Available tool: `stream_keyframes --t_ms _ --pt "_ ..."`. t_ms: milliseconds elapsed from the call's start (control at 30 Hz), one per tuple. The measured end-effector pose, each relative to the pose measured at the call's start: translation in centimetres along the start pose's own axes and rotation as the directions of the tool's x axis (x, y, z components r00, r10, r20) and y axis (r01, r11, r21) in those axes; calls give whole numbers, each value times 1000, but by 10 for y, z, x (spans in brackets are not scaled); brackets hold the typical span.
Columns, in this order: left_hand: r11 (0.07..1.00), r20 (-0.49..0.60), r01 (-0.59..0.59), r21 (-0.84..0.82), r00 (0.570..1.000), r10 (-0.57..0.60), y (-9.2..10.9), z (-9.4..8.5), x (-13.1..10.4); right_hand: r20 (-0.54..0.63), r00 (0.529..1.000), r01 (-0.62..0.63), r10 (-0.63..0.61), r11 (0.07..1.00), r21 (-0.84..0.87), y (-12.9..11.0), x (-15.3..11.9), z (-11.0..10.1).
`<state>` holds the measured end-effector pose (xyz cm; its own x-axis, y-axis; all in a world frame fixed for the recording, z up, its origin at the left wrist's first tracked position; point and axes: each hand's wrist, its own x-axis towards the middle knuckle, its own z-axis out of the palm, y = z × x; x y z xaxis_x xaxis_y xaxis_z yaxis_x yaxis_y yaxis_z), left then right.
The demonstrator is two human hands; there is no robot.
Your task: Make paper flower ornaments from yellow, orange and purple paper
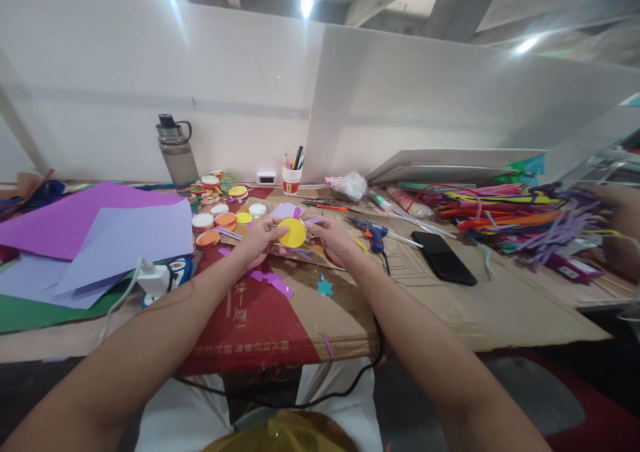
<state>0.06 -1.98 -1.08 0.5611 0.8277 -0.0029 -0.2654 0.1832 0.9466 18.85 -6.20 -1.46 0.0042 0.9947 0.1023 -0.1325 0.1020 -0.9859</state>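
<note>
A round yellow disc (293, 233) is held up above the cardboard at the middle of the table. My left hand (260, 242) pinches its left edge between thumb and fingers. My right hand (331, 239) is closed at the disc's right side, with a pale purple strip by its fingertips. Purple paper scraps (273, 280) lie below my left hand, and a teal flower-shaped piece (325, 286) lies below my right. Left of the hands sit several round pieces with white, orange and yellow tops, among them an orange one (225, 221).
Purple sheets (135, 239), a white plug (154, 279) and a bottle (177, 155) are on the left. A pen cup (291, 179) stands behind. Rightward are a glue gun (377, 237), a phone (444, 257), coloured pipe cleaners (500, 215) and another person's hand (620, 225).
</note>
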Motion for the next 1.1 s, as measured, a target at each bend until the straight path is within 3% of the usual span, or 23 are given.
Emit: stream_keyframes --t_ms 733,1100 --pt "998 -78 -67 7 995 68 -5 6 -2 8 999 -44 44 999 -18 6 4 -3" --pt "998 -123 -46 -44 992 41 -2 12 -4 -12 999 -40 40 999 35 2 0 3"
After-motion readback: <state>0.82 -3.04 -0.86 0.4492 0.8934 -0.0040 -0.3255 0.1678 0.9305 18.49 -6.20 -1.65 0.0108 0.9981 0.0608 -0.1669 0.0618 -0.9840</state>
